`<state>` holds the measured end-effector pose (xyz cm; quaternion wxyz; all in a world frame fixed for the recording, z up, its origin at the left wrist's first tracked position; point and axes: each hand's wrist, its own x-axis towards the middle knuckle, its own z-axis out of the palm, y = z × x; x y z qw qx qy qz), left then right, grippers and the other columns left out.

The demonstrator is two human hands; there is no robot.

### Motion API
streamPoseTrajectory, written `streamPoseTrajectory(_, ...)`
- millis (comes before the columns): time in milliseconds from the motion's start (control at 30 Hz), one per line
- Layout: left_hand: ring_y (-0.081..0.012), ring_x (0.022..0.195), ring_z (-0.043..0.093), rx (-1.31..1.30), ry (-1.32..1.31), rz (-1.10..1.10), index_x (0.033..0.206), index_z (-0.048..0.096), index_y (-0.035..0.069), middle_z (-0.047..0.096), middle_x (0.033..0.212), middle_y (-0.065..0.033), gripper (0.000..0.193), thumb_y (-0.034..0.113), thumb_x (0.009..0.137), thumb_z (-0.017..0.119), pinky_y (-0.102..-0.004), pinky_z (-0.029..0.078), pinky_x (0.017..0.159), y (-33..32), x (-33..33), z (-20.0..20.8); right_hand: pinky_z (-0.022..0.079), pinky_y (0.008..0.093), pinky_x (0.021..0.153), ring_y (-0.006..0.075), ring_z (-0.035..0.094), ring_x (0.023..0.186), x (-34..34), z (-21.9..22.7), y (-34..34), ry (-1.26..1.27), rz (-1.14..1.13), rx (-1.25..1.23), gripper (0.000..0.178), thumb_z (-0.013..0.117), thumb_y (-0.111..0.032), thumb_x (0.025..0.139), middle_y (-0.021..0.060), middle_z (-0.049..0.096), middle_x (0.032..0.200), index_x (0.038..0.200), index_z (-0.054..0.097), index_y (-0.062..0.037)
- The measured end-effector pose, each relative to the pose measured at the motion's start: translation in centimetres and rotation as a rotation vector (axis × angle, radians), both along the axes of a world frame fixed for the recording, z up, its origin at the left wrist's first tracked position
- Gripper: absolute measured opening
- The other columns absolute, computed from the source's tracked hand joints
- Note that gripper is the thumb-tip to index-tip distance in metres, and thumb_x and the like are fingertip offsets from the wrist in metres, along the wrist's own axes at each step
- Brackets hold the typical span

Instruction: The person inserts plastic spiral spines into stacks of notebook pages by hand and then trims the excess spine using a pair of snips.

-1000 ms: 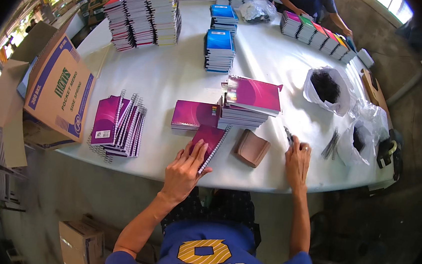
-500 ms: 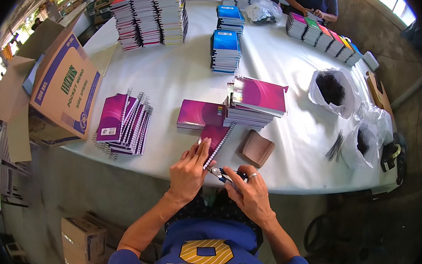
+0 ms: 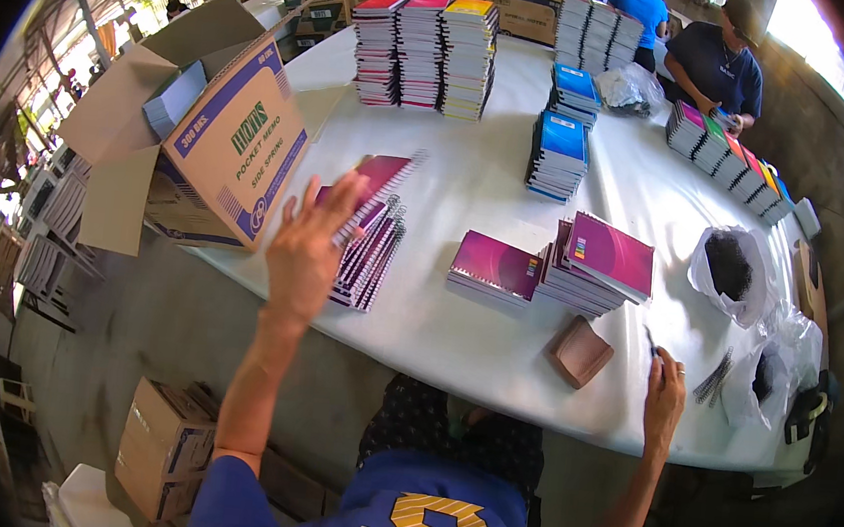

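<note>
My left hand [image 3: 308, 244] is at the left part of the table, its fingers closed on a purple spiral notebook [image 3: 386, 175], slightly blurred and tilted. Beneath it lies a stack of similar purple notebooks [image 3: 373, 271], with wire spirals along their edges. To the right, my right hand [image 3: 665, 395] is closed around a pair of pliers [image 3: 651, 342]; mostly the thin tip shows, the rest hidden by my fingers. Between my hands sit a low purple notebook pile [image 3: 495, 267], a taller one [image 3: 611, 258] and a brown block-like piece [image 3: 581, 352].
An open carton [image 3: 236, 152] stands at the left edge. Tall notebook stacks [image 3: 422, 55], blue notebooks [image 3: 561, 143] and a multicoloured row [image 3: 727, 160] are farther back. At right are plastic bags of black material [image 3: 732, 276] and loose spirals [image 3: 713, 377]. A co-worker [image 3: 725, 69] handles something.
My left hand has carried the notebook from the front of the table to the left stack. My right hand has moved right with the pliers, off the spiral's end. The view has shifted.
</note>
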<state>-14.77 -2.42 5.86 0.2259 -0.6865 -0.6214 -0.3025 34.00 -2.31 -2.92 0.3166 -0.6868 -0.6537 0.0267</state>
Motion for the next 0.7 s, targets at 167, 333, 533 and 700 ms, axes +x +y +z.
streamPoseTrajectory(167,-0.0277,0.129,0.053,-0.097,-0.609,-0.378,0.137,0.056,0.01,0.054,0.142,-0.0026,0.055,0.033,0.088,0.065,-0.0438,0.039,0.11,1.7,-8.7,-2.3,0.051,0.0389,0.076,0.0322,0.064,0.085,3.5,-3.1,1.6,-0.739,-0.027,0.46,0.024,0.063,-0.011,0.092,0.0176,0.061,0.108,0.115,0.065,-0.0039)
streamPoseTrajectory(333,-0.0254,0.137,0.042,-0.101,-1.135,-0.857,0.142,0.048,0.003,0.048,0.146,-0.0103,0.065,0.037,0.088,0.065,-0.0419,0.034,0.115,2.7,-12.4,-2.3,0.05,0.038,0.091,0.0273,0.061,0.107,-13.7,0.0,2.5,0.398,0.49,0.219,0.034,0.073,0.005,0.077,0.017,0.061,0.115,0.109,0.066,-0.0014)
streamPoseTrajectory(533,-0.0244,0.142,0.033,-0.285,-1.463,-1.38,0.148,0.042,0.024,0.033,0.157,-0.0005,0.059,0.032,0.092,0.059,-0.053,0.029,0.116,5.6,-14.0,-5.0,0.045,0.0416,0.103,0.0275,0.049,0.129,-33.1,7.6,6.0,0.935,0.92,0.16,0.066,0.079,-0.002,0.074,0.0133,0.052,0.14,0.135,0.053,-0.0061)
streamPoseTrajectory(700,-0.0231,0.144,0.03,-0.373,-1.462,-1.238,0.154,0.027,0.015,0.03,0.158,-0.0053,0.068,0.048,0.098,0.048,-0.0437,0.031,0.115,6.0,-13.2,-2.4,0.042,0.0413,0.105,0.0284,0.056,0.122,-39.1,7.5,7.2,0.694,1.247,0.317,0.042,0.069,-0.006,0.086,0.0122,0.064,0.125,0.127,0.061,-0.0035)
